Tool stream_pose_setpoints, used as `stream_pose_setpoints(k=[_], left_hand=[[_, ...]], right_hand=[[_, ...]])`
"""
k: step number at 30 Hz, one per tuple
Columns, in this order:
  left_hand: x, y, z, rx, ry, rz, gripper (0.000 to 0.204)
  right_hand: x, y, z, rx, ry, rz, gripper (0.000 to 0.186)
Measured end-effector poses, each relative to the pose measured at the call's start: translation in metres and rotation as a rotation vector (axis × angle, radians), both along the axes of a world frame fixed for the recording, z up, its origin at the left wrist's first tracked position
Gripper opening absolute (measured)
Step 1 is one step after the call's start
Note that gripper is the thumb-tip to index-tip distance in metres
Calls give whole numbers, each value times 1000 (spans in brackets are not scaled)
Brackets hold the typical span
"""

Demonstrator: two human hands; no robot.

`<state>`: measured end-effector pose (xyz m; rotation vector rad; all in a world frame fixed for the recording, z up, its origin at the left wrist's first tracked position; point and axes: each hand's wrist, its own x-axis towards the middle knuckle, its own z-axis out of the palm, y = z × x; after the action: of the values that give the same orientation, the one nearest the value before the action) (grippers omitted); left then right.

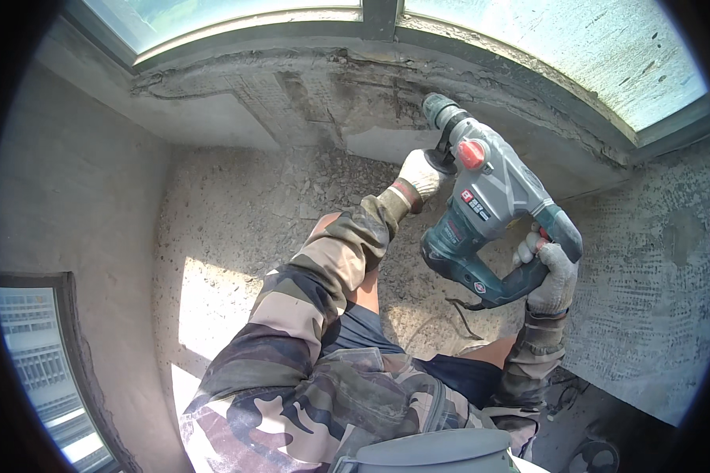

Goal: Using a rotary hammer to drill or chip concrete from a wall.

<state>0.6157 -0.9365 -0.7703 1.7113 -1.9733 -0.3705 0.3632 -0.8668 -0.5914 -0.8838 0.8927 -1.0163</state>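
A large grey and teal rotary hammer drill with a red knob is held up in front of me, tilted so its chuck points to the upper left at the wall under the window. My left hand, in a white work glove, is closed round the black side handle near the chuck. Low on the right, my gloved right hand wraps the rear grip, fingers by the red trigger. The chuck's tip is close to the chipped wall; I cannot tell whether a bit touches it.
Broken rubble lies along the foot of the wall. Framed window panes run above it. A rough grey wall stands at the right, a smooth one at the left. A black cord hangs below the drill.
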Motion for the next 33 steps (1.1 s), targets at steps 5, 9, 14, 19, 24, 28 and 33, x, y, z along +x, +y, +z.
stream_pose_setpoints(k=[5,9,14,19,24,28,33], left_hand=[[-9,-7,17,25,-219,6,46],[-30,2,39,53,-305,-59,32],[-56,23,45,210,865,86,34],[-43,24,14,-55,356,-68,32],[-21,25,18,142,228,-62,29],[-1,13,8,118,-123,-124,28],[-5,16,24,87,156,-81,30]], right_hand=[[-6,-31,27,-100,103,125,32],[-22,-29,36,-136,195,131,28],[-49,46,41,-299,429,50,34],[-45,85,-1,-321,475,-60,37],[-4,85,-1,-162,351,-82,34],[7,80,-26,-229,468,-221,35],[12,64,-7,-206,423,-202,31]])
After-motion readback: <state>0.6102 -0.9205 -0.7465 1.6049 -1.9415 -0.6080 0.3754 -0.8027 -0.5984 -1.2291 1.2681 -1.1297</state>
